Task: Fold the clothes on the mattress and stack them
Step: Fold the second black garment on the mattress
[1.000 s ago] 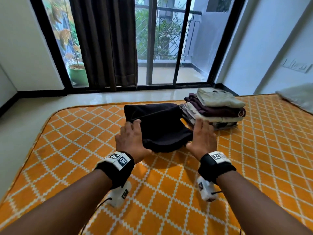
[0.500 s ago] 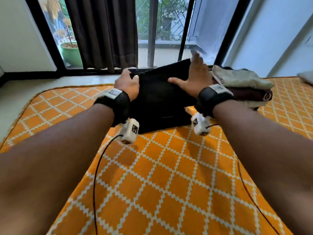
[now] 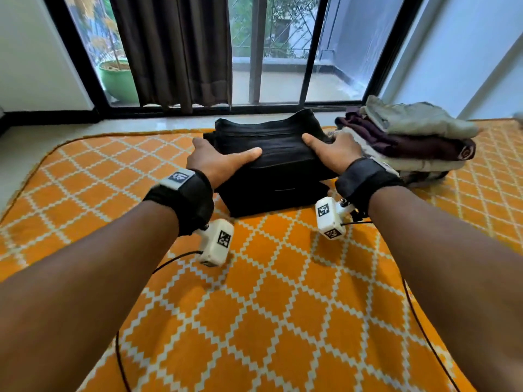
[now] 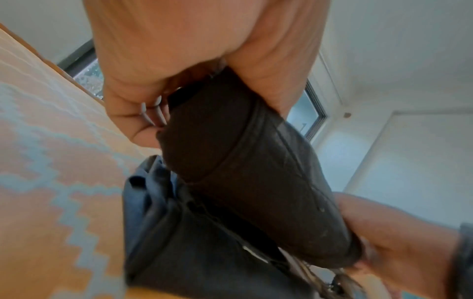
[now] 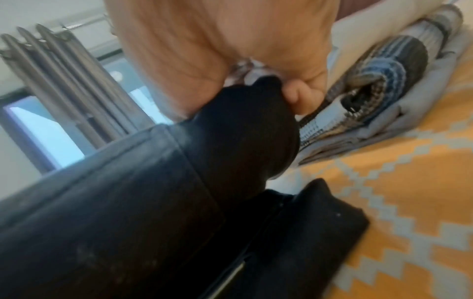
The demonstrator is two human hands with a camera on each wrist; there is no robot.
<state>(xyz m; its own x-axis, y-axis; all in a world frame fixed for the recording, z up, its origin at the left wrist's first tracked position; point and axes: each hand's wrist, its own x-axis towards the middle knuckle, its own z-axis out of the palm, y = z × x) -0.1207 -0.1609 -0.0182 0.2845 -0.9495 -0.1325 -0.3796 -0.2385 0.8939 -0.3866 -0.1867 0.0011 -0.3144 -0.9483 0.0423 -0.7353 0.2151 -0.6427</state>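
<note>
Both hands clamp a folded black garment (image 3: 271, 162) at the far end of an orange, white-latticed mattress (image 3: 254, 321): the left hand (image 3: 218, 162) grips its left edge and the right hand (image 3: 335, 152) its right edge, each with the thumb laid flat across the top and the fingers curled beneath. The left wrist view shows the left hand's fingertips (image 4: 153, 113) tucked under the rolled upper fold, while the right wrist view, blurred, shows the right hand's fingers (image 5: 299, 95) wrapped round the opposite end. The garment's upper fold is raised between the two hands, its lower layers lying on the mattress just in front of the wrists. Beside the right hand, touching or nearly touching it, stands a stack of folded clothes (image 3: 410, 145), a pale grey-green piece on top, a dark maroon one under it and light striped pieces at the bottom. Behind the mattress a strip of pale floor runs to a black-framed sliding glass door (image 3: 283, 52) with a dark curtain (image 3: 175, 49) drawn partway; a green plant pot (image 3: 116, 79) sits outside it. Black wrist straps carry small white camera units (image 3: 216, 241) with thin cables trailing across the mattress.
</note>
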